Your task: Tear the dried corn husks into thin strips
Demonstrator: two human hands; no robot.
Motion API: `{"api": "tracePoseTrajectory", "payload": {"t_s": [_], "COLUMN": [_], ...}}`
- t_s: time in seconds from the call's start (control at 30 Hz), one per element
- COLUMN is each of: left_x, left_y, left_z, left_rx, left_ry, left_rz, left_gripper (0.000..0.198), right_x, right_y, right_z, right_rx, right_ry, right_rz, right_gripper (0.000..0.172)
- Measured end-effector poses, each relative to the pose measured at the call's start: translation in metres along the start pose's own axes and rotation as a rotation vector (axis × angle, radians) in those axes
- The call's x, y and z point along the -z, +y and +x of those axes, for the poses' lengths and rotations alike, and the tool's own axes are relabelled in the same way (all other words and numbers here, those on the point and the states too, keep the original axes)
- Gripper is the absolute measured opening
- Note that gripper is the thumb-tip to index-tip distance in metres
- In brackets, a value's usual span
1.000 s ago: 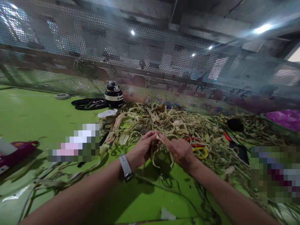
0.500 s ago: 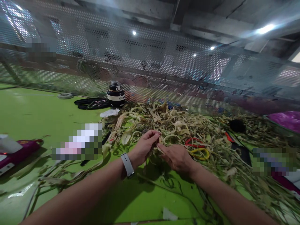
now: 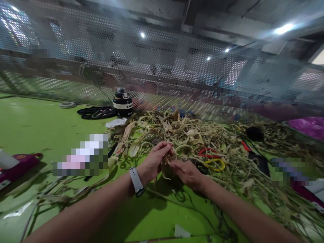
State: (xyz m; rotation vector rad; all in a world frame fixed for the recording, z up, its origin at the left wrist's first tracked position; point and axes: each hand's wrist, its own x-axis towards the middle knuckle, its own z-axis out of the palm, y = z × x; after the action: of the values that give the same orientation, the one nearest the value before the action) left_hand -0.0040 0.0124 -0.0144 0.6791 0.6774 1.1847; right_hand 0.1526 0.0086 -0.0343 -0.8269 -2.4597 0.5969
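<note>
Between my two hands is a pale, dried plant strip, its loose end hanging over the green table. My left hand, with a light-strapped watch on the wrist, pinches its upper part between thumb and fingers. Lower and to the right, my right hand is closed on the same strip with thumb and forefinger. Fingers cover most of the gripped part. Just beyond both hands spreads a heap of dried plant strips. Scissors with yellow handles and a red-handled tool lie in the heap near my right hand.
A black bottle stands at the back beside a black flat coil and a tape roll. A perforated metal screen rises behind the green table. A purple bag sits at the far right.
My right hand has moved slightly down, away from the left fingertips, and more of the strip now shows between the hands. The left hand keeps its pinch. The view has shifted a little.
</note>
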Motion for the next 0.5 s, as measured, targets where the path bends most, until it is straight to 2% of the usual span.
{"api": "tracePoseTrajectory", "payload": {"t_s": [0.07, 0.1, 0.17, 0.23, 0.3, 0.37, 0.43, 0.5], "left_x": [0.0029, 0.0039, 0.0048, 0.0041, 0.0028, 0.0017, 0.0012, 0.0008], "left_y": [-0.0003, -0.0006, -0.0013, -0.002, -0.0023, -0.0018, -0.0005, 0.001], "left_z": [0.002, 0.0028, 0.0034, 0.003, 0.0021, 0.0013, 0.0006, -0.0006], "left_rx": [-0.031, -0.039, -0.035, -0.009, 0.014, 0.023, 0.022, -0.009], "left_ry": [0.007, 0.014, 0.028, 0.034, 0.025, 0.0, -0.048, -0.098], "left_rz": [0.063, 0.096, 0.16, 0.217, 0.261, 0.291, 0.299, 0.293], "left_gripper": [0.014, 0.015, 0.016, 0.017, 0.017, 0.019, 0.02, 0.021], "right_x": [0.0013, 0.0025, 0.0049, 0.0061, 0.0057, 0.0048, 0.005, 0.0065], "right_y": [0.0012, 0.0018, 0.0029, 0.0038, 0.0036, 0.0021, 0.0005, 0.0007], "right_z": [-0.0012, -0.0014, -0.0012, -0.0005, 0.0003, 0.0013, 0.0031, 0.0057], "right_rx": [0.058, 0.081, 0.089, 0.016, -0.091, -0.176, -0.24, -0.306], "right_ry": [0.032, 0.091, 0.268, 0.445, 0.539, 0.568, 0.597, 0.681], "right_rz": [-0.062, -0.089, -0.132, -0.126, -0.058, 0.059, 0.207, 0.374], "right_gripper": [0.032, 0.029, 0.026, 0.024, 0.025, 0.029, 0.033, 0.035]}}
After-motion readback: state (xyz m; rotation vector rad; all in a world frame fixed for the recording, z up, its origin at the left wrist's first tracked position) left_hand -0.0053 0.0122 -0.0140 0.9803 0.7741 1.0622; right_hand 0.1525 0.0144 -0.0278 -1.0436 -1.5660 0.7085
